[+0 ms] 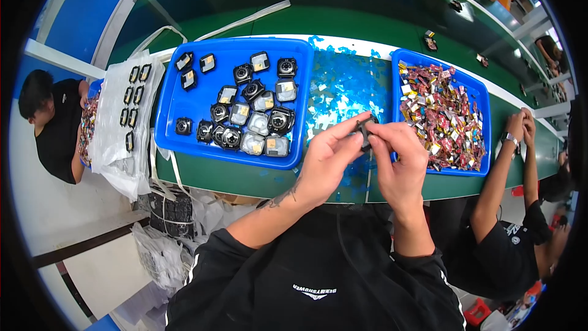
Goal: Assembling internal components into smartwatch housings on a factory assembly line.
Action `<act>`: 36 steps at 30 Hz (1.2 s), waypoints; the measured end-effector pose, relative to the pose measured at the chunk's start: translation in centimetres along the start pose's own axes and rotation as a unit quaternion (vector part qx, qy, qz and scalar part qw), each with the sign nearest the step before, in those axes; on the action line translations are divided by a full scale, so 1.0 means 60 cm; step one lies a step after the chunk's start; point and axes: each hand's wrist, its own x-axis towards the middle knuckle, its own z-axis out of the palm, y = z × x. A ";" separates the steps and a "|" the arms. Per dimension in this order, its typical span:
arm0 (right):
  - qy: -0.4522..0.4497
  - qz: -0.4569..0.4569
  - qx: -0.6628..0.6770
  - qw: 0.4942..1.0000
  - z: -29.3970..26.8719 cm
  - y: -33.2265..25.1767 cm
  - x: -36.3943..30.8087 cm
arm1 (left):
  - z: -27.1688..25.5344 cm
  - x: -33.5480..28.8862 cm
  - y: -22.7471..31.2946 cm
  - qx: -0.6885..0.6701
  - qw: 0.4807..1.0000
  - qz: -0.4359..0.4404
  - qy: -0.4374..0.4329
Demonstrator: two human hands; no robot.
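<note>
Over the front edge of the green table [269, 184], my left hand [323, 162] and my right hand [401, 162] hold a small black case [366, 133] between them, which resembles a smartwatch housing. Both sets of fingertips pinch its sides, and they hide part of it. To the left lies a blue tray [174, 101] of loose watch housings [252, 90], some showing a round black back, others a clear or silvery face. Right of my hands is a second blue tray [486, 110], heaped with small red, gold and white parts [438, 116].
Blue film scraps [343, 79] cover the table between the trays. At the left, black frames [129, 116] lie in rows on white sheeting [110, 153]. One person [58, 116] sits at far left, another [508, 233] works close on the right. Plastic bags [162, 251] hang below.
</note>
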 end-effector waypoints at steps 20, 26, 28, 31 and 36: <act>-0.029 0.118 -0.016 0.993 -0.015 -0.046 0.004 | -0.009 -0.023 -0.006 0.034 0.998 0.035 -0.038; 0.012 -0.013 -0.091 0.996 -0.018 -0.022 -0.004 | -0.018 -0.023 -0.011 -0.001 0.998 0.034 -0.045; 0.041 0.061 0.089 0.993 -0.021 -0.011 -0.015 | -0.011 -0.021 -0.007 -0.016 0.999 0.029 -0.025; -0.024 0.171 0.174 0.969 -0.024 -0.026 -0.038 | -0.003 -0.018 -0.004 -0.056 0.998 0.026 0.004; -0.029 0.171 0.131 0.976 -0.025 -0.020 -0.045 | 0.003 -0.019 -0.010 -0.099 0.993 0.048 0.034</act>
